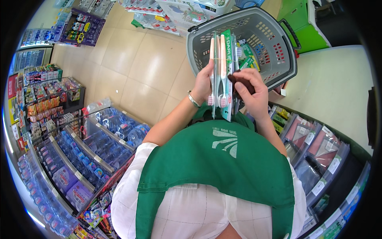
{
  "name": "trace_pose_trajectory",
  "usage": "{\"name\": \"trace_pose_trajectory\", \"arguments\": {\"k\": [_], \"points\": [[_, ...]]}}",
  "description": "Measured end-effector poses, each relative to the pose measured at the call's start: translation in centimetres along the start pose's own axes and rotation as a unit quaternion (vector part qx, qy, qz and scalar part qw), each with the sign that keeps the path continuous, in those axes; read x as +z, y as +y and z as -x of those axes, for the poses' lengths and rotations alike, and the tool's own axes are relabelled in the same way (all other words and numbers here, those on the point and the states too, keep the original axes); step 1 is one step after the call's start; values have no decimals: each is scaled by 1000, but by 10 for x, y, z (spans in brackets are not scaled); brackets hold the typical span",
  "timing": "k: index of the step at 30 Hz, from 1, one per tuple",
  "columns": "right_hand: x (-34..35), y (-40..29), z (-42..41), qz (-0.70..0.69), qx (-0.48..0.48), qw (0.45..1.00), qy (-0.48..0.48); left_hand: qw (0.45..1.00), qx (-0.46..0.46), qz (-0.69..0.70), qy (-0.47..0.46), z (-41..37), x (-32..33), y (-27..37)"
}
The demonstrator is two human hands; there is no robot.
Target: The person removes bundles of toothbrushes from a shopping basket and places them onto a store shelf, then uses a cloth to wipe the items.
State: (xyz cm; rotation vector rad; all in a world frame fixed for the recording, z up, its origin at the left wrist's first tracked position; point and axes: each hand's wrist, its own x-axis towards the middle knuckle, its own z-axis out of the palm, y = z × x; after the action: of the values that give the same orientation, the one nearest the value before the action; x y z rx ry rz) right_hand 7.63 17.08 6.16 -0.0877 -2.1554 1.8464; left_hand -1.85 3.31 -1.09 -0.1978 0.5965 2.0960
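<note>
Before my chest is a bundle of blister-packed toothbrushes, standing on edge with pink-and-white handles and a green Darlie card. My left hand grips the bundle from its left side; a bangle is on that wrist. A thin band seems to run around the packs. My right hand pinches a dark brown cloth-like item against the right side of the packs; what exactly it is cannot be told. Just beyond both hands stands a grey plastic shopping basket with green Darlie boxes and other packs inside.
Shelves of bottled water run along my left. At my right is a rack of packaged goods, beside a pale counter surface. A green cabinet stands behind the basket. Tiled floor stretches ahead on the left.
</note>
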Motion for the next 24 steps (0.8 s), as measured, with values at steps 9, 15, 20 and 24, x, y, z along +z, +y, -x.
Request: {"name": "trace_pose_trajectory", "arguments": {"k": [9, 15, 20, 24], "points": [[-22, 12, 13, -253, 136, 958, 25, 997, -38, -8, -62, 11, 3, 2], [-6, 3, 3, 61, -3, 998, 31, 977, 7, -185, -108, 11, -7, -1], [-11, -2, 16, 42, 32, 998, -24, 984, 10, -162, -75, 10, -9, -1], [-29, -1, 18, 22, 51, 992, -117, 989, -16, -130, -70, 8, -7, -1]]}}
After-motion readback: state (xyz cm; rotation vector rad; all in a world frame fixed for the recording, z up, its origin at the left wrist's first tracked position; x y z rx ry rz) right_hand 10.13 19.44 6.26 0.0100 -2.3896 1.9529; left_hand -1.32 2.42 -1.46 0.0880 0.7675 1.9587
